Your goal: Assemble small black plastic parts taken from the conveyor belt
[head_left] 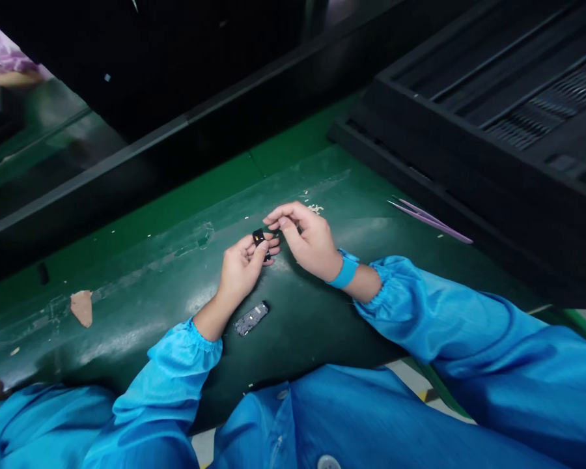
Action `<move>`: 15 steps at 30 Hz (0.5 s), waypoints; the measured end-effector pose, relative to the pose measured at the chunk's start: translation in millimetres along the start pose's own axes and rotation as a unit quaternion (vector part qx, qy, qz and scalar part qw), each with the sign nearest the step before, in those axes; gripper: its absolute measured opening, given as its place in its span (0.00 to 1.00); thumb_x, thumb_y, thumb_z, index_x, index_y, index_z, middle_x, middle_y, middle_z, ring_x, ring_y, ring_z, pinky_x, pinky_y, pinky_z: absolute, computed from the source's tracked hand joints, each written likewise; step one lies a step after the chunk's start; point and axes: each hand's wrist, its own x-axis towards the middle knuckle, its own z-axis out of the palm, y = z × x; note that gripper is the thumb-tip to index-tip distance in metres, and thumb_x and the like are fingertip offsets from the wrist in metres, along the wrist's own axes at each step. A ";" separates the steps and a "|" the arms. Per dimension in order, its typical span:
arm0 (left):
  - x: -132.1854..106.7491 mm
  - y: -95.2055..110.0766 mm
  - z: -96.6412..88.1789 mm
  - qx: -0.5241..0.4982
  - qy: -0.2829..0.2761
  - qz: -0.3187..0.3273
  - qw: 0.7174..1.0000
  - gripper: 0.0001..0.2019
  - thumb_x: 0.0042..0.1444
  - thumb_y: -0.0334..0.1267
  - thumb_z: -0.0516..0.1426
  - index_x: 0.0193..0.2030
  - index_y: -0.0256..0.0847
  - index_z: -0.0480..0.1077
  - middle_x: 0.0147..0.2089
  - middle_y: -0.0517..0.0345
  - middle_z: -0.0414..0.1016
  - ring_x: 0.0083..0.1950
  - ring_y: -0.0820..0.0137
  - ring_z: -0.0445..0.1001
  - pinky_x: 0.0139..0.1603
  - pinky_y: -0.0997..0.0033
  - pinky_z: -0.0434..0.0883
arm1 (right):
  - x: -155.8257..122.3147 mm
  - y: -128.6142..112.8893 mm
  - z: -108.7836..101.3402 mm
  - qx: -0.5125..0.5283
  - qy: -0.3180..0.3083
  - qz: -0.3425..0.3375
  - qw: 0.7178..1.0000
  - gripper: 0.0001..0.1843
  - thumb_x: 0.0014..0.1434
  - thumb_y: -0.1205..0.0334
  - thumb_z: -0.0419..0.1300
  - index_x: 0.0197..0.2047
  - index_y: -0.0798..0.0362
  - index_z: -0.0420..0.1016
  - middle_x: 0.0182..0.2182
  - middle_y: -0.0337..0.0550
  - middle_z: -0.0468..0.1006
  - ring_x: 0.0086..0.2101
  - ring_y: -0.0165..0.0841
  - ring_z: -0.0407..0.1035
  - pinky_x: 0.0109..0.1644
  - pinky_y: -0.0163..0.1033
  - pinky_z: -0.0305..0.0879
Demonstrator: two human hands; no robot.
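Observation:
My left hand (pixel 244 264) is closed on a small black plastic part (pixel 258 236) with a yellowish spot, held between thumb and fingers above the mat. Right beside it is my right hand (pixel 310 238), its fingers curled and thumb drawn in close to the black part. Anything it may pinch is too small to make out. Below my hands a dark grey electronic module (pixel 251 318), like a small phone's inner body, lies on the green mat (pixel 317 332). A little heap of pale bits (pixel 315 209) sits just behind my right hand.
Pink tweezers (pixel 432 223) lie at the right, near a large black ridged crate (pixel 469 150). A tan scrap (pixel 82 308) and a small black piece (pixel 43 273) are at the left. A blue-sleeved arm (pixel 43 423) shows lower left; another person's sleeve (pixel 10 49) is far left.

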 end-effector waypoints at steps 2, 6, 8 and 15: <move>-0.7 0.4 0.2 0.007 0.001 0.013 1.000 0.23 0.56 0.57 0.65 0.48 0.40 0.76 0.41 0.50 0.83 0.39 0.65 0.83 0.36 0.69 0.81 | -1.4 -0.9 1.3 -0.019 -0.025 -0.011 0.999 0.10 0.65 0.61 0.59 0.48 0.51 0.76 0.45 0.46 0.82 0.44 0.36 0.78 0.51 0.45 0.76; -2.9 0.6 -1.3 0.073 -0.001 0.048 0.996 0.17 0.61 0.53 0.62 0.44 0.41 0.78 0.36 0.55 0.82 0.37 0.66 0.81 0.39 0.69 0.80 | -5.0 -0.7 4.1 -0.023 -0.092 -0.022 0.995 0.14 0.63 0.64 0.60 0.51 0.51 0.79 0.46 0.45 0.83 0.43 0.35 0.78 0.51 0.44 0.75; -2.9 -0.5 -2.4 0.107 0.008 0.060 0.992 0.15 0.61 0.51 0.61 0.42 0.41 0.79 0.31 0.57 0.80 0.35 0.67 0.79 0.38 0.69 0.79 | -5.1 0.3 4.0 -0.019 -0.105 -0.007 0.994 0.14 0.64 0.64 0.58 0.51 0.51 0.81 0.44 0.43 0.84 0.40 0.34 0.77 0.49 0.43 0.75; -2.8 -3.4 -3.6 0.139 0.017 0.075 0.987 0.13 0.61 0.49 0.61 0.37 0.40 0.77 0.24 0.62 0.71 0.28 0.71 0.71 0.32 0.74 0.71 | -2.9 1.1 2.8 0.001 -0.112 0.008 0.994 0.14 0.63 0.65 0.59 0.49 0.52 0.82 0.45 0.43 0.85 0.41 0.34 0.79 0.49 0.41 0.76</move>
